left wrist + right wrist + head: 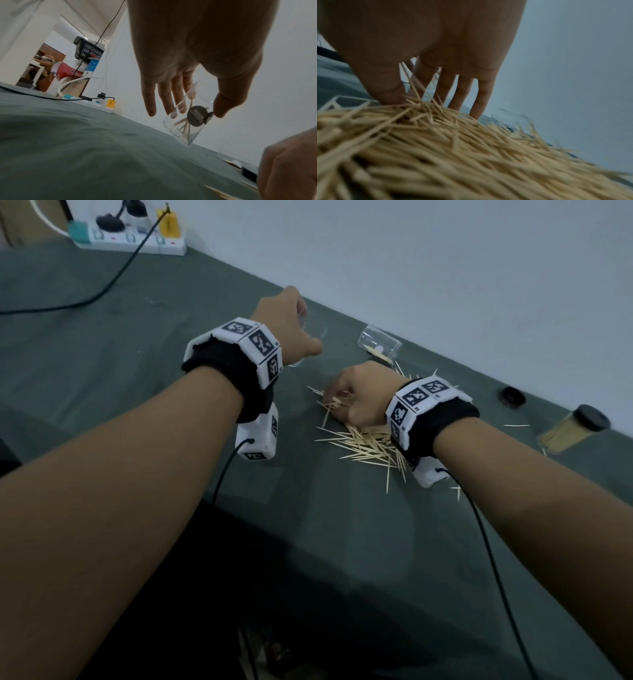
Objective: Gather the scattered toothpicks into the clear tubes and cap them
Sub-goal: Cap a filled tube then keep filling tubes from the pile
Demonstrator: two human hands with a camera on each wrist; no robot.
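A heap of wooden toothpicks (370, 443) lies on the grey-green tablecloth (137, 371). My right hand (334, 400) reaches down into the heap's far end, and in the right wrist view its thumb and forefinger (406, 97) pinch a few toothpicks (453, 148). My left hand (197, 106) holds a clear tube (185, 121) between thumb and fingers. The tube is tilted with its base on the cloth and has a few toothpicks inside. In the head view the left hand (305, 337) hides most of that tube. A second clear tube (379, 344) lies on its side beyond the heap.
At the right lies a capped tube full of toothpicks (572, 429), with a loose black cap (511, 397) beside it. A white wall runs along the table's far right edge. A power strip (130, 241) and a black cable (113, 285) lie at the back left.
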